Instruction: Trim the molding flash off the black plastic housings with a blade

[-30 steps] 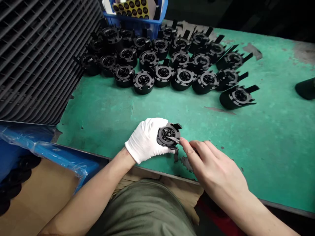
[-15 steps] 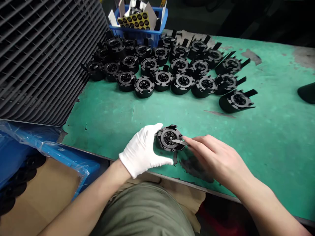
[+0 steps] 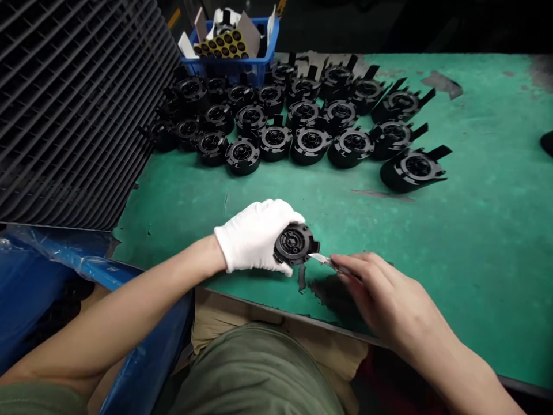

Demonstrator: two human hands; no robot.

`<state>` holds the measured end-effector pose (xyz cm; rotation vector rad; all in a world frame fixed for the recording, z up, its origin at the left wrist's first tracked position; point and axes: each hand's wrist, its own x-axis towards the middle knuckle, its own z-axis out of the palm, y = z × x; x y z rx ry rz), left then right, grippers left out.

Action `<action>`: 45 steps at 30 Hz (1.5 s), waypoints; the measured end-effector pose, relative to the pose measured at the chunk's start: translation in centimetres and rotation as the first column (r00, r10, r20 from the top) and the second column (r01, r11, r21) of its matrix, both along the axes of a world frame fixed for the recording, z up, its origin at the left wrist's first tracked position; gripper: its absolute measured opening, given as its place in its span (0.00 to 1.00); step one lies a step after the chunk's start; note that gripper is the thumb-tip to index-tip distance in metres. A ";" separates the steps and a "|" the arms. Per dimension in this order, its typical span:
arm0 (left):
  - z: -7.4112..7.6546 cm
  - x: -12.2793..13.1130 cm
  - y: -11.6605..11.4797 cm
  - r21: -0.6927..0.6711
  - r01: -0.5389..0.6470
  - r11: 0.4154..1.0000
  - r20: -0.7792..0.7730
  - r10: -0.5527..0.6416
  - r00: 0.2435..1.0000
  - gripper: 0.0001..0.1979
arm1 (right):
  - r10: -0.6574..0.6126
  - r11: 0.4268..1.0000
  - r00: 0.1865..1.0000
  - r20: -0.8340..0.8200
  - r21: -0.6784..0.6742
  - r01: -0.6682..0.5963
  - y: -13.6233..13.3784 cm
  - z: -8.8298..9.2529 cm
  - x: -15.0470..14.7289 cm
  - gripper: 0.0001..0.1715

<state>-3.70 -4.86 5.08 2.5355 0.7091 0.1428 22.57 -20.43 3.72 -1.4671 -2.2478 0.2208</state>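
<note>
My left hand (image 3: 261, 237), in a white glove, grips a round black plastic housing (image 3: 294, 244) near the front edge of the table. The housing's ringed face with its central hub points up toward me, and my thumb and fingers wrap its left side. My bare right hand (image 3: 380, 288) pinches a small knife (image 3: 322, 260) with a pointed metal blade. The blade's tip is at the lower right rim of the housing, by a raised tab. My palm and fingers hide most of the knife's handle.
Several similar black housings (image 3: 311, 141) stand in rows across the back of the green table (image 3: 488, 230). Behind them is a blue bin (image 3: 242, 69) with a yellow sticker sheet (image 3: 222, 46). A dark slatted rack (image 3: 78, 104) rises at left, above blue plastic sheeting (image 3: 99, 276).
My left hand has turned over the housing's side, rotating it. The knife's tip has moved from the central hub out to the right rim.
</note>
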 end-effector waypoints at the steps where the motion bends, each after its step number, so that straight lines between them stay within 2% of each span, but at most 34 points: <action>1: -0.3 -0.1 -0.9 0.051 -0.092 0.994 0.012 0.091 0.996 0.45 | 0.003 1.000 1.000 0.002 0.002 -0.003 -0.4 0.1 0.0 0.16; 3: -1.2 -0.5 -2.6 0.125 -0.294 0.948 0.090 0.284 0.955 0.45 | 0.008 1.000 1.000 0.020 0.013 -0.009 -0.8 0.2 -0.1 0.16; 4: -1.8 -0.7 -3.3 0.133 -0.335 0.933 0.134 0.317 0.939 0.44 | 0.007 1.000 0.999 0.031 0.021 -0.008 -0.9 0.2 -0.2 0.16; 7: -3.5 -1.0 -4.5 0.097 -0.338 0.936 0.271 0.302 0.914 0.48 | -0.031 0.998 0.996 0.078 0.062 0.026 -0.5 0.1 -0.3 0.18; 9: -4.4 -0.9 -4.4 0.068 -0.323 0.944 0.357 0.279 0.892 0.56 | -0.052 0.994 0.989 0.136 0.101 0.038 0.2 0.1 -0.2 0.20; 11: -4.9 -0.8 -4.2 0.040 -0.322 0.946 0.402 0.280 0.872 0.60 | -0.027 0.993 0.981 0.191 0.121 0.004 1.0 0.0 0.0 0.23; 14: -4.8 -0.5 -4.0 -0.026 -0.327 0.945 0.380 0.312 0.871 0.54 | 0.039 0.991 0.970 0.242 0.116 -0.069 2.1 0.0 0.3 0.25; 22: -3.4 0.0 -4.0 -0.118 -0.345 0.931 0.274 0.364 0.890 0.39 | 0.090 0.989 0.956 0.280 0.088 -0.119 4.0 0.4 0.4 0.22; 27: -3.5 0.0 -4.0 -0.133 -0.349 0.928 0.272 0.373 0.887 0.42 | 0.134 0.980 0.952 0.275 0.107 -0.169 4.9 1.0 0.5 0.21; 32: -3.3 0.0 -3.9 -0.138 -0.337 0.931 0.273 0.363 0.891 0.37 | 0.192 0.968 0.936 0.295 0.102 -0.230 5.4 1.5 0.7 0.20; 35: -3.3 0.0 -4.0 -0.126 -0.334 0.934 0.290 0.357 0.888 0.38 | 0.209 0.961 0.927 0.310 0.111 -0.254 5.4 2.0 0.9 0.20; 45: -3.6 -0.1 -4.0 -0.130 -0.343 0.930 0.281 0.366 0.887 0.40 | 0.208 0.955 0.898 0.387 0.120 -0.273 4.6 2.7 0.6 0.26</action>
